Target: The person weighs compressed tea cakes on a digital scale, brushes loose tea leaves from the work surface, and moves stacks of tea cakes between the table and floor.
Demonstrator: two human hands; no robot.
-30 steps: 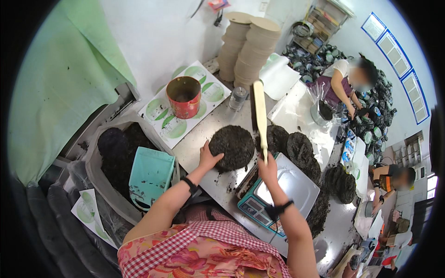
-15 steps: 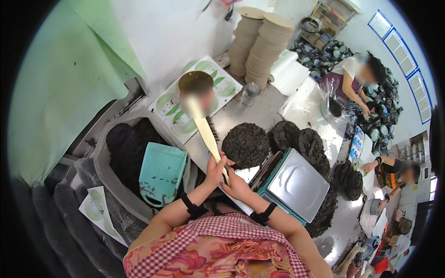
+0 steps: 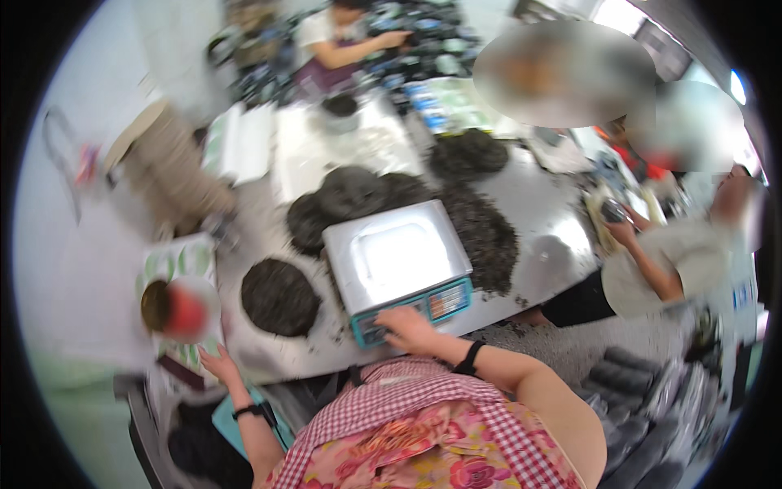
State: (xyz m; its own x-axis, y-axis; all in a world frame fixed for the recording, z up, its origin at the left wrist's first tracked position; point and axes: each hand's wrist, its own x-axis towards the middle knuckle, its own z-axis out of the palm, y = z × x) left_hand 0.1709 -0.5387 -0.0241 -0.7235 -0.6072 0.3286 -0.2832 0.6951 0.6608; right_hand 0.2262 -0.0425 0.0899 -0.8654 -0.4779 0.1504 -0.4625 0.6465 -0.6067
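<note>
My left hand (image 3: 218, 365) is at the table's left front edge, fingers apart, nothing seen in it. Beside it lies a dark reddish-brown oblong thing (image 3: 181, 371), too blurred to name. My right hand (image 3: 407, 328) rests with spread fingers on the keypad of a teal weighing scale (image 3: 450, 299). The scale's shiny metal pan (image 3: 395, 253) holds nothing. Left of the scale lies a flat, round, dark cake (image 3: 281, 297) that looks like dried seaweed. More such cakes (image 3: 350, 191) are heaped behind the scale, and loose dark shreds (image 3: 486, 244) spread along its right side.
A teal scoop-like tub (image 3: 244, 416) sits below my left wrist by a dark-filled sack (image 3: 199, 444). Stacked beige discs (image 3: 167, 167) stand at the far left. Across the table one person (image 3: 338, 49) works; another (image 3: 668, 261) is at the right. Grey wrapped rolls (image 3: 627, 383) lie lower right.
My view has turned right. Both hands have let go of the cream-handled brush and moved apart, the left to the table's left edge, the right onto the scale's keypad.
</note>
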